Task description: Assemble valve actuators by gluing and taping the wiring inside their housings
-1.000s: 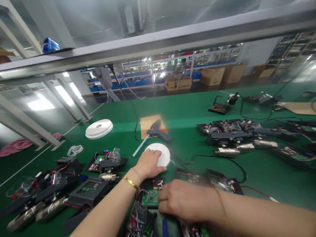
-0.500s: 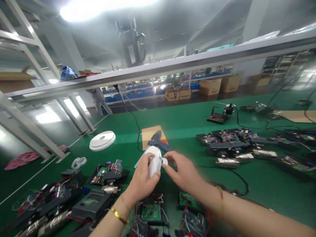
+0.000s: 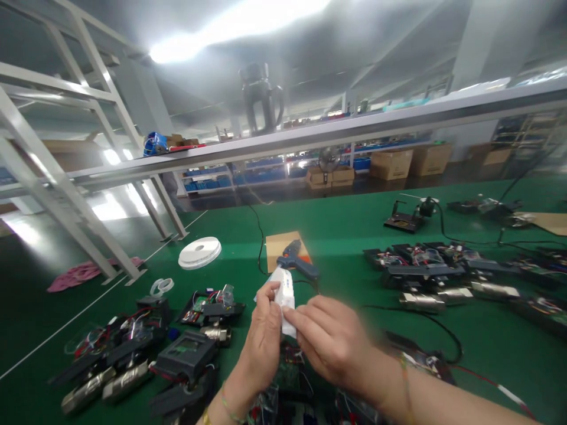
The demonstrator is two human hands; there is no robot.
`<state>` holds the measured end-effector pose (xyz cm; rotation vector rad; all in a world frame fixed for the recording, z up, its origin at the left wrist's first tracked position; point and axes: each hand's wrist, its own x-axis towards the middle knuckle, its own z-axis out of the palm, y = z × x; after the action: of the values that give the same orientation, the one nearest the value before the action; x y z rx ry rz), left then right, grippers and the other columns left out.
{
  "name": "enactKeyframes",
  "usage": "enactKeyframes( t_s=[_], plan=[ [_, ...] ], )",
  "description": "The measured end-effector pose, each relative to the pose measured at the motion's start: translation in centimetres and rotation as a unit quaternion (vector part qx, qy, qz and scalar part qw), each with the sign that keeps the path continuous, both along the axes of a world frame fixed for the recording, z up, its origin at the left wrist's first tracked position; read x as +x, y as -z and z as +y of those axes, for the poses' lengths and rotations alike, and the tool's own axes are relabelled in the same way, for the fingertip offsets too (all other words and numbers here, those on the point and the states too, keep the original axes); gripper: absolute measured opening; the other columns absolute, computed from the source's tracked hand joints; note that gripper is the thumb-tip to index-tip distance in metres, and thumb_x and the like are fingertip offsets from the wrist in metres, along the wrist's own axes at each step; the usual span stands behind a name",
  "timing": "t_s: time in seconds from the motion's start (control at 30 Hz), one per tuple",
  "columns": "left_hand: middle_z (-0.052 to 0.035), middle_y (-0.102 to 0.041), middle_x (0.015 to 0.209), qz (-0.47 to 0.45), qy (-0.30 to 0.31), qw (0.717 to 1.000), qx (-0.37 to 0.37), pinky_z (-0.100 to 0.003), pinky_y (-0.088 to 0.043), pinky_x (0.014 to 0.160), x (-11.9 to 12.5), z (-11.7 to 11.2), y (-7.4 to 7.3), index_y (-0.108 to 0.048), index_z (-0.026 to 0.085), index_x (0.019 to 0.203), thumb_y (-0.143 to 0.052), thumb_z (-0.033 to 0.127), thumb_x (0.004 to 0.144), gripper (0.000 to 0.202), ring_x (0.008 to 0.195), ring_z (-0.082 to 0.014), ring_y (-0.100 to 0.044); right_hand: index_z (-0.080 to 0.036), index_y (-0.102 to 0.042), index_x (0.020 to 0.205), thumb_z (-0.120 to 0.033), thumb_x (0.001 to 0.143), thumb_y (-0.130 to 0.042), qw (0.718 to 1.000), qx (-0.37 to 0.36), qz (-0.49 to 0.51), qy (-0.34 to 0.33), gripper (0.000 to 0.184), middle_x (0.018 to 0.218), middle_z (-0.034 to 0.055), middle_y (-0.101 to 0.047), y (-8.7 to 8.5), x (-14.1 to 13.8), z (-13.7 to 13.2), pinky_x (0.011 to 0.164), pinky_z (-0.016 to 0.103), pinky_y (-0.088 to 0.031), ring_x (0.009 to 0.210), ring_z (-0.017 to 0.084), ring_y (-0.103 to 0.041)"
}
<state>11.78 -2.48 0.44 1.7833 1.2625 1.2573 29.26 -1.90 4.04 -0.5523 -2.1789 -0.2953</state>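
My left hand [image 3: 262, 339] grips a white tape roll [image 3: 283, 289], held on edge above the green bench. My right hand [image 3: 330, 342] meets it from the right, and its fingers pinch the loose white end of tape at the roll's lower edge. Both hands hang over open black units with green circuit boards [image 3: 287, 378] and coloured wires. Just behind the roll lies a blue-grey glue gun [image 3: 297, 264] on a piece of cardboard [image 3: 283, 243].
Several black units with metal fittings lie at left [image 3: 128, 354] and right [image 3: 425, 271]. A second white tape roll [image 3: 199, 252] and a small clear one [image 3: 162, 286] lie further left. A black cable [image 3: 420, 321] loops across the bench. A metal shelf [image 3: 310, 139] runs overhead.
My left hand lifted the white roll off the bench and turned it on edge. My right hand left the circuit board and came up to pinch the tape end. The view tilted upward.
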Motion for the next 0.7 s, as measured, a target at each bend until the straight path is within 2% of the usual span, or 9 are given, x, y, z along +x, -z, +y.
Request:
enactKeyframes(
  t_s=[0.1, 0.2, 0.23, 0.3, 0.4, 0.47, 0.53, 0.6, 0.7],
  plan=[
    [-0.0122, -0.053, 0.135, -0.07, 0.029, 0.997, -0.013, -0.039, -0.045, 0.102, 0.1, -0.2, -0.3, -0.036, 0.023, 0.138, -0.026, 0.058, 0.104, 0.049, 0.122, -0.0241, -0.055, -0.009, -0.067, 0.107, -0.009, 0.096, -0.049, 0.999, -0.026, -0.005, -0.022, 0.02, 0.081, 0.0091, -0.069, -0.2, -0.5, -0.4, 0.063, 0.036, -0.043, 0.071, 0.022, -0.05],
    [-0.0091, -0.058, 0.122, -0.151, 0.023, 0.987, -0.052, -0.037, -0.045, 0.099, 0.2, -0.4, -1.1, -0.041, 0.022, 0.131, -0.039, 0.059, 0.101, 0.048, 0.111, -0.0229, -0.058, -0.012, -0.066, 0.095, -0.011, 0.094, -0.046, 0.991, -0.119, 0.002, -0.06, 0.02, 0.08, 0.0094, -0.066, -0.6, -0.9, -0.7, 0.066, 0.037, -0.044, 0.073, 0.023, -0.049],
    [-0.0076, -0.06, 0.117, -0.176, 0.016, 0.982, -0.068, -0.036, -0.046, 0.096, 0.3, -0.6, -1.4, -0.043, 0.022, 0.128, -0.041, 0.058, 0.1, 0.046, 0.107, -0.0221, -0.059, -0.012, -0.066, 0.097, -0.012, 0.093, -0.047, 0.985, -0.157, 0.003, -0.075, 0.02, 0.084, 0.01, -0.066, -0.7, -0.9, -0.8, 0.068, 0.038, -0.046, 0.077, 0.023, -0.05],
    [-0.0046, -0.062, 0.107, -0.215, 0.003, 0.971, -0.103, -0.033, -0.049, 0.089, 0.4, -0.8, -2.2, -0.045, 0.022, 0.124, -0.043, 0.052, 0.099, 0.039, 0.099, -0.0203, -0.062, -0.011, -0.064, 0.112, -0.015, 0.09, -0.05, 0.972, -0.209, -0.004, -0.104, 0.026, 0.099, 0.0125, -0.068, -0.8, -0.9, -0.7, 0.076, 0.041, -0.05, 0.087, 0.026, -0.052],
    [-0.0007, -0.063, 0.096, -0.258, -0.012, 0.953, -0.16, -0.027, -0.05, 0.077, 0.4, -1.0, -3.2, -0.049, 0.022, 0.117, -0.051, 0.04, 0.091, 0.032, 0.089, -0.0171, -0.063, -0.009, -0.058, 0.13, -0.013, 0.087, -0.052, 0.969, -0.197, -0.031, -0.146, 0.044, 0.118, 0.0167, -0.065, -0.9, -0.8, -0.4, 0.087, 0.045, -0.05, 0.1, 0.028, -0.053],
    [0.0008, -0.062, 0.092, -0.28, -0.027, 0.94, -0.191, -0.025, -0.049, 0.071, 0.3, -0.9, -3.6, -0.053, 0.021, 0.111, -0.056, 0.038, 0.084, 0.032, 0.082, -0.0157, -0.062, -0.01, -0.058, 0.132, -0.01, 0.086, -0.05, 0.969, -0.164, -0.053, -0.178, 0.047, 0.118, 0.0165, -0.065, -1.0, -0.7, -0.2, 0.089, 0.044, -0.049, 0.102, 0.027, -0.054],
    [0.0017, -0.063, 0.087, -0.294, -0.049, 0.932, -0.206, -0.024, -0.048, 0.067, -0.2, -0.8, -3.8, -0.055, 0.021, 0.108, -0.06, 0.04, 0.08, 0.035, 0.076, -0.0147, -0.061, -0.01, -0.062, 0.127, -0.01, 0.087, -0.049, 0.966, -0.146, -0.059, -0.204, 0.042, 0.11, 0.0144, -0.067, -1.2, -0.5, -0.1, 0.086, 0.04, -0.048, 0.096, 0.025, -0.056],
    [0.0023, -0.063, 0.081, -0.296, -0.077, 0.929, -0.208, -0.024, -0.047, 0.064, -1.0, -0.8, -3.7, -0.056, 0.021, 0.11, -0.063, 0.044, 0.079, 0.039, 0.071, -0.0144, -0.059, -0.012, -0.068, 0.111, -0.013, 0.089, -0.051, 0.966, -0.149, -0.088, -0.193, 0.028, 0.095, 0.0105, -0.067, -1.2, -0.1, 0.0, 0.078, 0.036, -0.047, 0.085, 0.022, -0.054],
    [0.0026, -0.064, 0.075, -0.285, -0.124, 0.929, -0.203, -0.023, -0.044, 0.06, -2.7, -1.2, -3.2, -0.055, 0.023, 0.116, -0.065, 0.049, 0.079, 0.047, 0.068, -0.0154, -0.058, -0.018, -0.069, 0.086, -0.02, 0.085, -0.066, 0.943, -0.142, -0.255, -0.159, 0.003, 0.083, 0.0062, -0.061, -0.2, 0.2, 0.2, 0.064, 0.034, -0.038, 0.076, 0.021, -0.049]
  ],
)
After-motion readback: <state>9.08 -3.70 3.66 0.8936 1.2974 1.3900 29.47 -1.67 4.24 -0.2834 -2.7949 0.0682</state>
